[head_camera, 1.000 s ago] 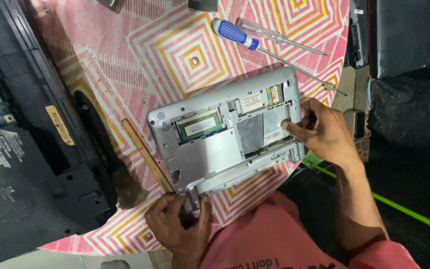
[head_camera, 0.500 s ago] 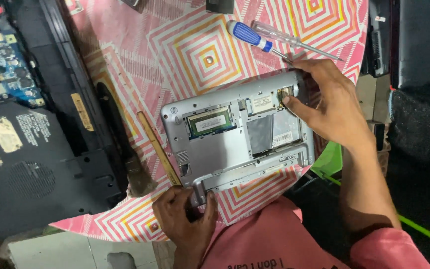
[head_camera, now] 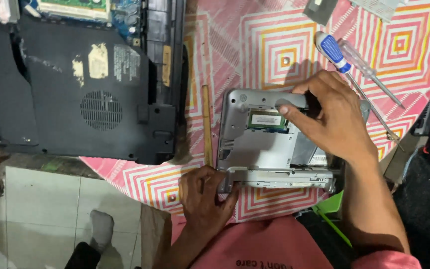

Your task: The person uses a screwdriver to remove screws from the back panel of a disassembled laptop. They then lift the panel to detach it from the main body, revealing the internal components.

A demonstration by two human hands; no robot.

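A small silver laptop [head_camera: 255,149] lies bottom-up on a pink patterned cloth [head_camera: 269,45], its cover off and a green memory module [head_camera: 267,119] exposed. My left hand [head_camera: 204,197] grips the laptop's near left corner. My right hand [head_camera: 332,117] lies across the far right part of the laptop, fingers curled over its far edge, thumb pressing beside the memory module. A thin wooden stick [head_camera: 206,124] lies just left of the laptop.
A large black laptop [head_camera: 75,84] lies bottom-up at left, its circuit board [head_camera: 90,10] showing at the top. Two screwdrivers, one with a blue handle [head_camera: 333,52] and one clear [head_camera: 369,72], lie beyond my right hand. Tiled floor [head_camera: 41,199] below left.
The view has shifted right and closer. My right hand moved from the laptop's right side to across its far edge, thumb near the memory module. My left hand stays on the near corner.
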